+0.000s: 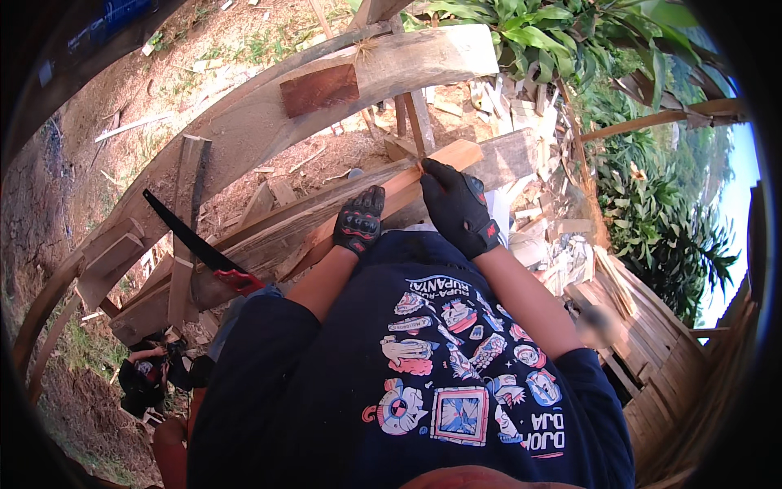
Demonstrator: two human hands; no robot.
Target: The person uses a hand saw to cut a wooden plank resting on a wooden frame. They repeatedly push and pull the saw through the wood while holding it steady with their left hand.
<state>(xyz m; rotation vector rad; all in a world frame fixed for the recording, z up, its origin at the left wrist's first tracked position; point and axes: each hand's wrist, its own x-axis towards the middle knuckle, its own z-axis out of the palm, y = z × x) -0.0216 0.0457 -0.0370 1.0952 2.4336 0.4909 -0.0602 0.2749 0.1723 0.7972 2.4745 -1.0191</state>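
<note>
Outdoor work yard: bare dirt with wood chips, offcuts piled at upper right, leafy plants (pixel 554 33) beyond. Rough timber bench of heavy weathered planks (pixel 244 138) runs diagonally across the view. On it lies a long pale wooden strip (pixel 444 156), slanting from lower left up to the right.

Left hand (pixel 358 222), in a black glove with red knuckle pads, presses down on the strip, fingers curled over it. Right hand (pixel 458 208), also black-gloved, lies flat farther up the same strip, fingers together and pointing toward its upper end; whether it grips anything small cannot be told.

Handsaw with black blade and red handle (pixel 199 248) rests on the planks, well left of both hands.
</note>
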